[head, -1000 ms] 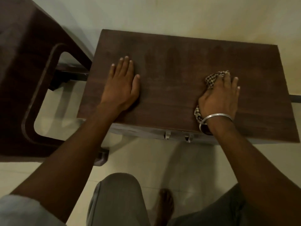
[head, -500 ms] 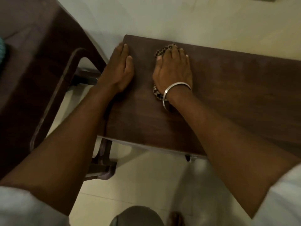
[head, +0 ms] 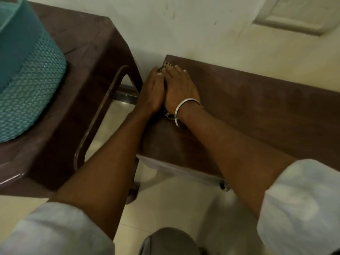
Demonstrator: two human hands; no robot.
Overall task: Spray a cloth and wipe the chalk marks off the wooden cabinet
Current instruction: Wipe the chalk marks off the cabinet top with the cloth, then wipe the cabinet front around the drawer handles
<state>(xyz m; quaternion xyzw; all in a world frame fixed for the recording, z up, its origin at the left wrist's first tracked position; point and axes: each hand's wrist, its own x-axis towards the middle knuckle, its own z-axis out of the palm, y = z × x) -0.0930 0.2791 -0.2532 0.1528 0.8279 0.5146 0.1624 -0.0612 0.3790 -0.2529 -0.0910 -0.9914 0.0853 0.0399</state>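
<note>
The dark wooden cabinet top runs from the centre to the right edge, against the wall. My right hand, with a metal bangle on the wrist, lies flat with straight fingers on a checked cloth at the top's far left corner. Bits of the cloth show past the fingertips and under the wrist. My left hand lies flat along the top's left edge, touching the right hand. No chalk marks can be made out on the wood.
A dark brown plastic stool stands just left of the cabinet with a teal perforated basket on it. Pale tiled floor lies below, a pale wall behind. My knee shows at the bottom.
My right hand has slid the cloth from the right part of the top to its far left corner. My left hand shifted to the left edge and the two hands now touch.
</note>
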